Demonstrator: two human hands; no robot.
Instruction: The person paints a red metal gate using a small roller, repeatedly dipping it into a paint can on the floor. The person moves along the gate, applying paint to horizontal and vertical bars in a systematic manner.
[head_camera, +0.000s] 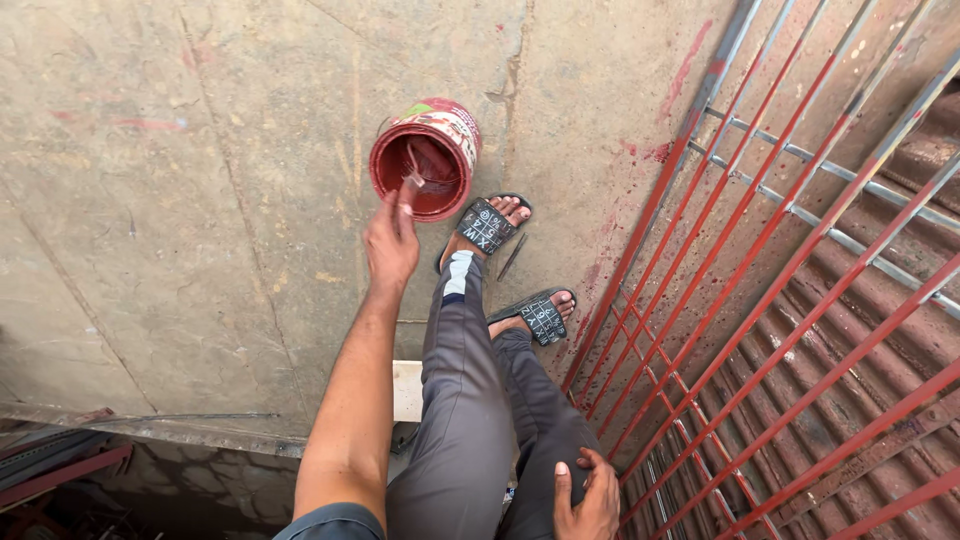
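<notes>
On the concrete floor (200, 200), by the sandalled feet, the left hand (390, 245) pinches a brush handle (410, 170) dipped in the red paint can (425, 155); best lifted slowly, wiped against the rim, while the right hand (585, 500) rests, fingers loosely together, on the knee.

Single head-worn camera, looking steeply down along the person's own arms and legs. Cracked, paint-stained concrete floor (200, 200) well below; no second view.

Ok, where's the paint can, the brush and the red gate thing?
paint can (458, 128), head view, on its outer side wall.
brush (411, 172), head view, on its handle inside the can.
metal grille (790, 270), head view, on a red-painted bar.
</notes>
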